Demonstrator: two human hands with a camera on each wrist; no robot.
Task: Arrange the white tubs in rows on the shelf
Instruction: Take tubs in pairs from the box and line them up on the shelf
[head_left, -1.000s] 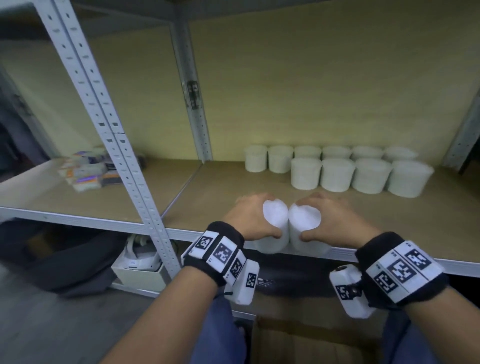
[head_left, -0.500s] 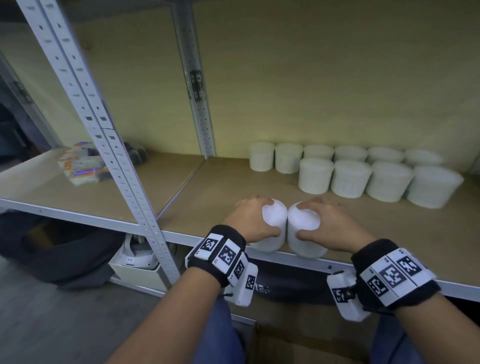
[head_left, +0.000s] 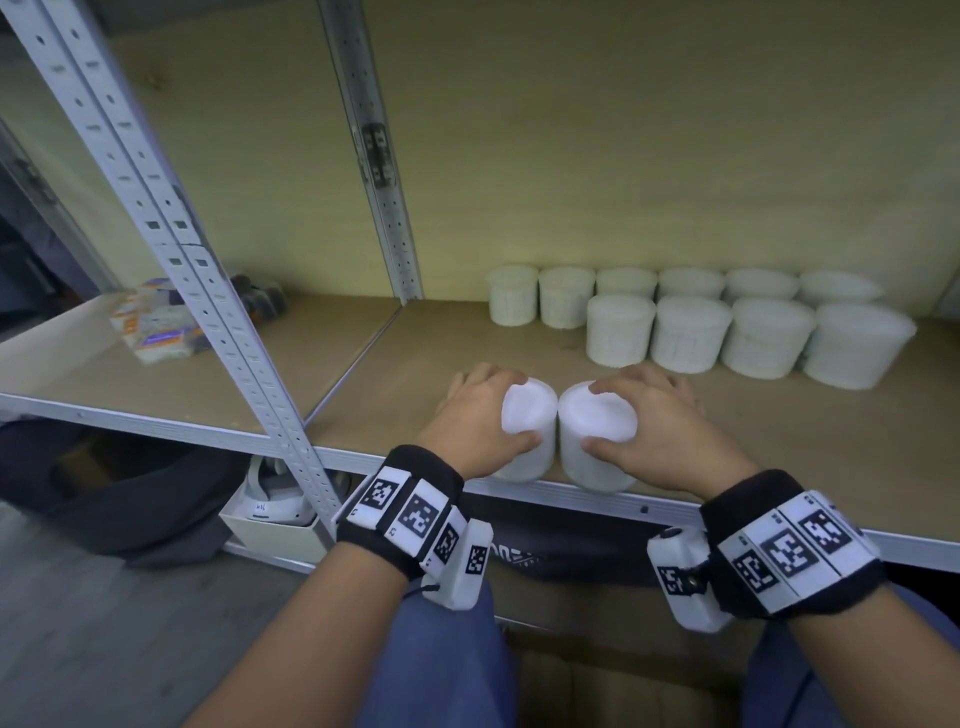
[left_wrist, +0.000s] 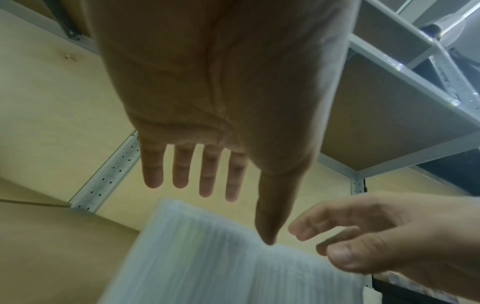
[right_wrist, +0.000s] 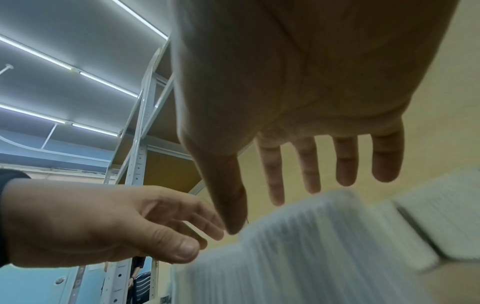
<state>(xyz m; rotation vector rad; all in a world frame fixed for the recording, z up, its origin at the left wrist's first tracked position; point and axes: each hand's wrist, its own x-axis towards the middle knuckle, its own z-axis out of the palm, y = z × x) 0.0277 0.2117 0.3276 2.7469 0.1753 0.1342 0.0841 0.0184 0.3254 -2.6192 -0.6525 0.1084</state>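
Note:
Two white tubs stand side by side, touching, at the front edge of the shelf board (head_left: 457, 338). My left hand (head_left: 511, 410) holds the left tub (head_left: 519, 462) from above, thumb on the near side and fingers over the far side. My right hand (head_left: 608, 410) holds the right tub (head_left: 592, 467) the same way. Behind them, a back row (head_left: 628, 283) of several tubs lines the wall, with a shorter second row (head_left: 691, 332) in front of it. The left wrist view shows my left hand (left_wrist: 237, 218) over its blurred ribbed tub (left_wrist: 207, 257). In the right wrist view, my right hand (right_wrist: 265, 214) spans its tub (right_wrist: 298, 246).
A perforated metal post (head_left: 208, 291) rises at the shelf's front left, another post (head_left: 384, 171) at the back. Small packets (head_left: 156, 327) lie on the neighbouring shelf to the left. Below the shelf rail (head_left: 779, 525) are a white box (head_left: 275, 519) and a cardboard box (head_left: 623, 686).
Both hands have carried the two tubs up and forward from in front of the shelf rail onto the board's front edge. The camera has also come closer.

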